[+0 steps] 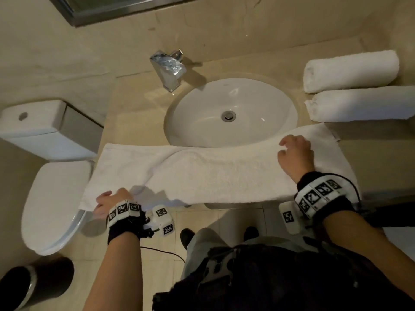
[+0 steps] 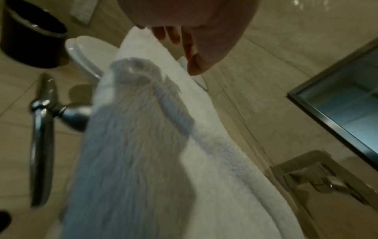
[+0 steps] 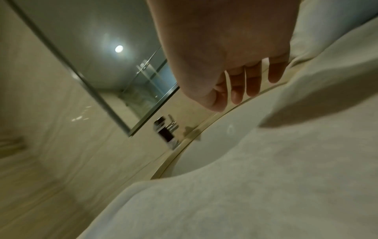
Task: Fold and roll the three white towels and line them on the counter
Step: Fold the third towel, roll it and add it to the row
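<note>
Setting: a bathroom, hotel-like finish. Landmark: oval white sink (image 1: 231,113) sunk into a beige stone counter (image 1: 134,104). Chrome faucet (image 1: 168,68) stands just behind the sink, and a metal-framed mirror (image 1: 107,7) hangs on the wall above it. Left of the sink, beyond the counter's end: white toilet (image 1: 56,205), lid closed, cistern (image 1: 40,129) against the wall. Dark waste bin (image 1: 33,281) on the tiled floor, near left. Two rolled white towels (image 1: 350,70) lie right of the sink.
</note>
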{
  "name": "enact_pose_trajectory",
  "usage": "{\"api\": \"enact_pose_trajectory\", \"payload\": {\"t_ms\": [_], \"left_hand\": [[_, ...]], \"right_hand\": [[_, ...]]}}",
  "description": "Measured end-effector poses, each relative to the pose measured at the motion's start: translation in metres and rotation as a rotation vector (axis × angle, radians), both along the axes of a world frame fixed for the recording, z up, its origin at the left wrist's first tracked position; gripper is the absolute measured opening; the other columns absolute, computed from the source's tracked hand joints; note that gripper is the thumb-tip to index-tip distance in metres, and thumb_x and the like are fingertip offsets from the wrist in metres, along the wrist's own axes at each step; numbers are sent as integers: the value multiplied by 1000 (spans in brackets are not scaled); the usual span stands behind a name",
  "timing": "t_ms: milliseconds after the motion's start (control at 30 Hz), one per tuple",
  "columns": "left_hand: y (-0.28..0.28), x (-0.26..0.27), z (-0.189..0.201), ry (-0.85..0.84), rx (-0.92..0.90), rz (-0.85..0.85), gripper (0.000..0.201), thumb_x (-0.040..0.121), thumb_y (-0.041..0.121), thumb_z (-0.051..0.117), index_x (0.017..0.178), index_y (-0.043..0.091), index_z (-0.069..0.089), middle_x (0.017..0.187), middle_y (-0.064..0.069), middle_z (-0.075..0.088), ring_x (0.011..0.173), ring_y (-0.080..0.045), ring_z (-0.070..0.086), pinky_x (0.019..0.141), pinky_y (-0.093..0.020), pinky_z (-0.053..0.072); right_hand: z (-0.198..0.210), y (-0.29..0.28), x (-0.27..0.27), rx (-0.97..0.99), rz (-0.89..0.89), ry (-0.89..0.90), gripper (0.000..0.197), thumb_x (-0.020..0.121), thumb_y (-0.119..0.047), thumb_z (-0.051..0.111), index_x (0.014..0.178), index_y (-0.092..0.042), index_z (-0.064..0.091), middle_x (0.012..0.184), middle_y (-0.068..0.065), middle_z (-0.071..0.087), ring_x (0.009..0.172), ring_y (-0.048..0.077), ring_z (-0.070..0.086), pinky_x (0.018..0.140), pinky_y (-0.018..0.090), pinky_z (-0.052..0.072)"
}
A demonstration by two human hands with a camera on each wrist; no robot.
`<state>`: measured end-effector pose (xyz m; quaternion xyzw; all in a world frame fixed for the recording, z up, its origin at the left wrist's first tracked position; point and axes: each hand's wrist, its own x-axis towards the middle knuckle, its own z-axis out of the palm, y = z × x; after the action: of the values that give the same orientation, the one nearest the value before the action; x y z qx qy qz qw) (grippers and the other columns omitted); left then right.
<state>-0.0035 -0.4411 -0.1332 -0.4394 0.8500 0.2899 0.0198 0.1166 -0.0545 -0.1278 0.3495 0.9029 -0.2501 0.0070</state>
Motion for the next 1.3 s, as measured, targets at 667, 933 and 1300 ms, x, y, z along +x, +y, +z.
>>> {"api": "enact_pose_trajectory", "payload": {"t_ms": [667, 933, 1300], "left_hand": [[-40, -167, 3, -318, -299, -928, 46, 87, 17, 51, 132, 12, 44, 133, -17, 47, 121, -35, 48, 100, -42, 34], [-51, -186, -5, -331, -577, -1015, 39, 92, 22, 43, 128, 8, 46, 124, -19, 49, 116, -39, 47, 98, -45, 41], [-60, -231, 5, -100, -324, -892, 26, 93, 17, 41, 114, 4, 51, 120, -24, 50, 112, -40, 49, 89, -46, 42]], "right_hand": [[-16, -182, -128, -68, 466, -54, 44, 90, -18, 44, 134, -16, 39, 135, 7, 40, 125, 28, 33, 102, 39, 31], [-42, -198, -111, -73, 262, -146, 58, 93, -30, 38, 146, -14, 21, 155, 10, 17, 142, 28, 17, 117, 44, 11], [-55, -198, -98, 38, 284, -180, 82, 77, -48, -2, 148, -15, 20, 157, 6, 17, 142, 24, 21, 117, 42, 9]]}}
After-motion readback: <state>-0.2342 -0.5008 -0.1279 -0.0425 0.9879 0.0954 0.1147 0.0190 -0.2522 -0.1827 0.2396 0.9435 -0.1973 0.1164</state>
